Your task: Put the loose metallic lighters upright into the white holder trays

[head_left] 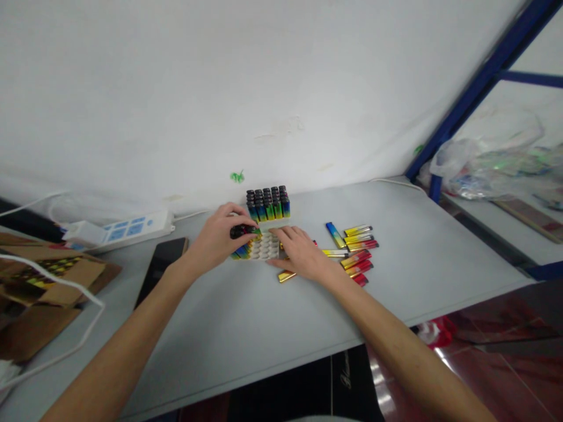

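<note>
A white tray with rows of slots (265, 246) lies on the grey table, with several blue and yellow lighters standing in its left part. My left hand (222, 234) is closed on black-topped lighters over the tray's left side. My right hand (301, 252) rests at the tray's right edge, fingers bent over it; what it holds, if anything, is hidden. Behind the tray stands a block of upright lighters (269, 205) with black tops. Loose red and yellow lighters (358, 261) lie right of my right hand, near a blue lighter (335, 234).
A white power strip (132, 230) and a dark phone (162, 264) lie to the left. An open cardboard box (65, 287) with a white cable across it sits at the far left. A blue metal frame (466, 82) and plastic bags (466, 167) are at the right.
</note>
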### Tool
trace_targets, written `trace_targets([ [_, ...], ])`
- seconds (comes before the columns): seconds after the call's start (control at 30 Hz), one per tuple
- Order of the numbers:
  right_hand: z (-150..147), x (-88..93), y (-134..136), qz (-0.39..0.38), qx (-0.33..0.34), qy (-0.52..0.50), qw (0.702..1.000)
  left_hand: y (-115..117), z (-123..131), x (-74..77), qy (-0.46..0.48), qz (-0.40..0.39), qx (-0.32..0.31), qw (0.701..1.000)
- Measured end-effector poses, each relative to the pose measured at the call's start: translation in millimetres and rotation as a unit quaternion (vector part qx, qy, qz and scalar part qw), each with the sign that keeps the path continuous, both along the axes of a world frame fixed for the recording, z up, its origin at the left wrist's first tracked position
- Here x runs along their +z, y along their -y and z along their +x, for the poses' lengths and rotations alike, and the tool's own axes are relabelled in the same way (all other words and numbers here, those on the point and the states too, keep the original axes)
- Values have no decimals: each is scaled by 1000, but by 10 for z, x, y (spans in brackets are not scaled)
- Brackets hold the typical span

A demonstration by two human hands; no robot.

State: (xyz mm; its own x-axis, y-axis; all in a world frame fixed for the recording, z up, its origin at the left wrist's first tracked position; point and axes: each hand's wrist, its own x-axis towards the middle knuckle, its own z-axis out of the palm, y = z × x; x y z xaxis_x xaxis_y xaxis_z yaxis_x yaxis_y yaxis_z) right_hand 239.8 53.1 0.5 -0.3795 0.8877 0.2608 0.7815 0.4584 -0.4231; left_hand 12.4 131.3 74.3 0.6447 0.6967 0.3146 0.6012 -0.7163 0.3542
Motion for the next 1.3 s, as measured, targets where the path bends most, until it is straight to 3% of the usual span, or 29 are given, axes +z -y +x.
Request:
trace_targets([
  [0.37,4,18,-5,-8,3,1,1000,-94,59,87,-36,-107,-38,993],
  [0.63,41,13,-9,-14,13,-24,1000,-94,14,68,-17,-65,-19,998],
  [1.07,50,-21,-21,-12,15,-17,1000,-148,45,94,-36,-103,-32,994],
  [1.3,148,46,-37,2,22,-45,999,-53,43,140,-2,-75,-11,997],
])
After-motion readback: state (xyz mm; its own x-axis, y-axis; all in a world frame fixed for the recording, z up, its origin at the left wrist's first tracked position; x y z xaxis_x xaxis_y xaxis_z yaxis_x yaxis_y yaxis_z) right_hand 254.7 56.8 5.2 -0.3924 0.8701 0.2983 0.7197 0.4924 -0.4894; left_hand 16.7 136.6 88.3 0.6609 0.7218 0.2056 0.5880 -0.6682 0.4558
